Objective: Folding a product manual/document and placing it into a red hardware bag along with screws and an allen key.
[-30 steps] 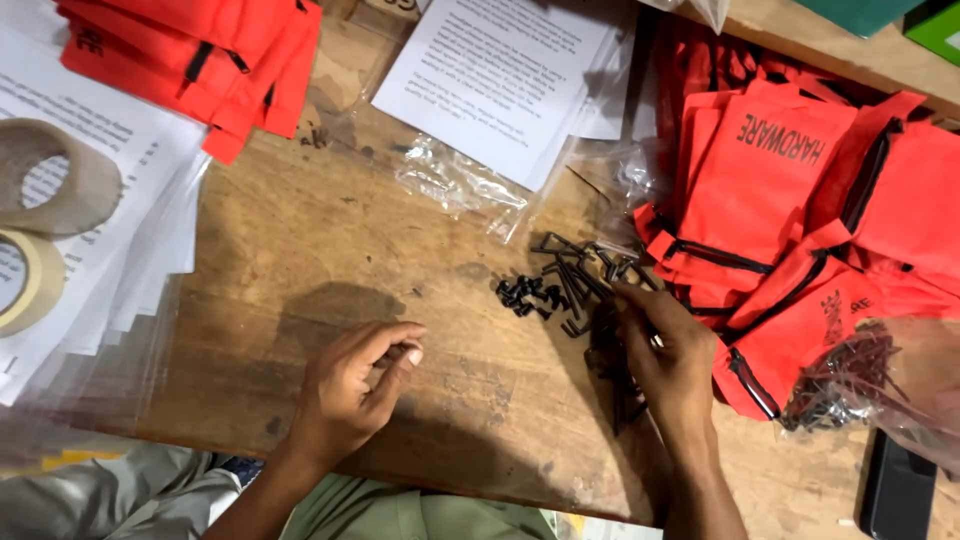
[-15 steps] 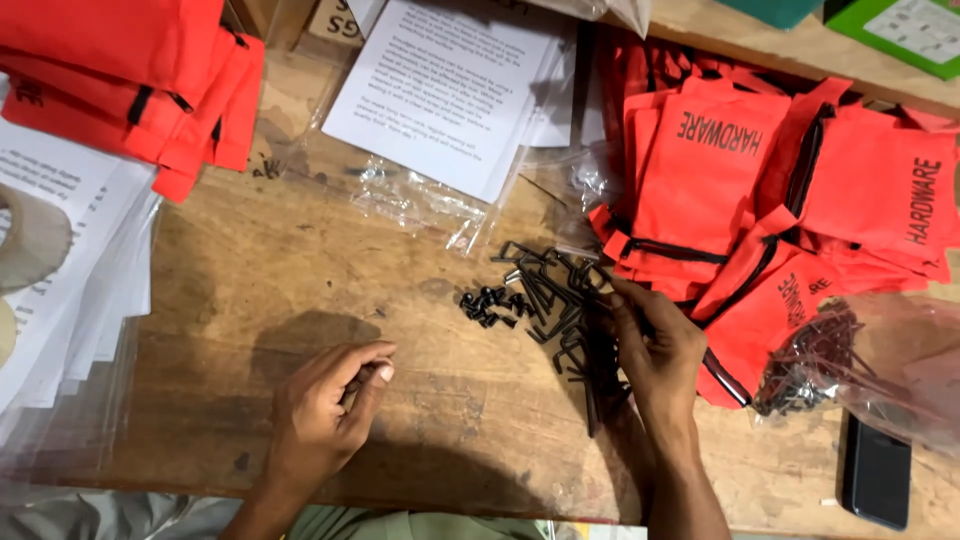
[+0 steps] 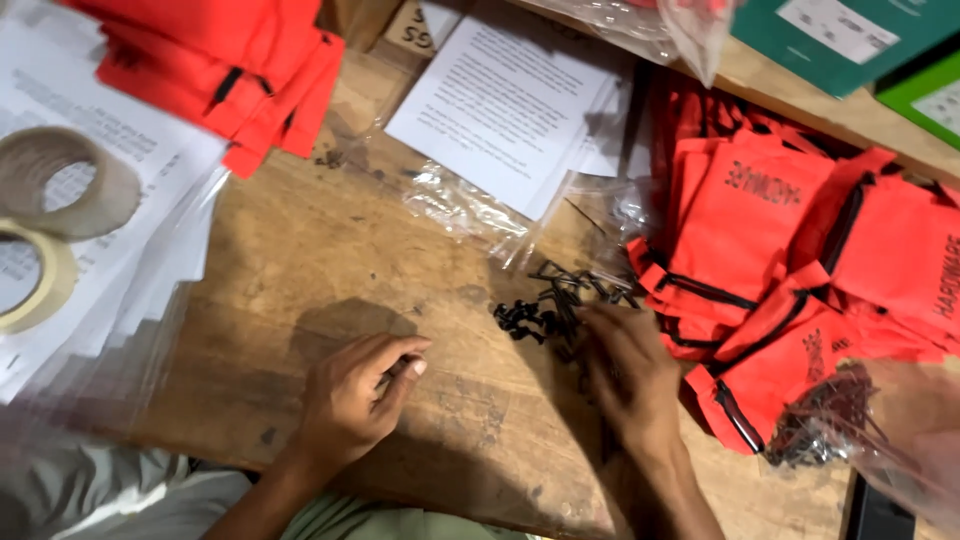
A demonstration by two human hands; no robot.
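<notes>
The left hand [image 3: 350, 405] rests on the scratched wooden table [image 3: 300, 260], its fingers curled loosely and gripping nothing that shows. The right hand [image 3: 630, 375] lies flat and open on a heap of small black screws [image 3: 545, 310], just left of the soft orange cloth pouches [image 3: 790, 270].

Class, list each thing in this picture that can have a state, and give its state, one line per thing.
Left hand: curled, resting on the table.
Right hand: palm down on the black screws.
Black screws: loose heap.
Orange pouches: piled, overlapping.
Tape rolls: lying flat on papers.
Clear bag: crumpled, looks empty.
</notes>
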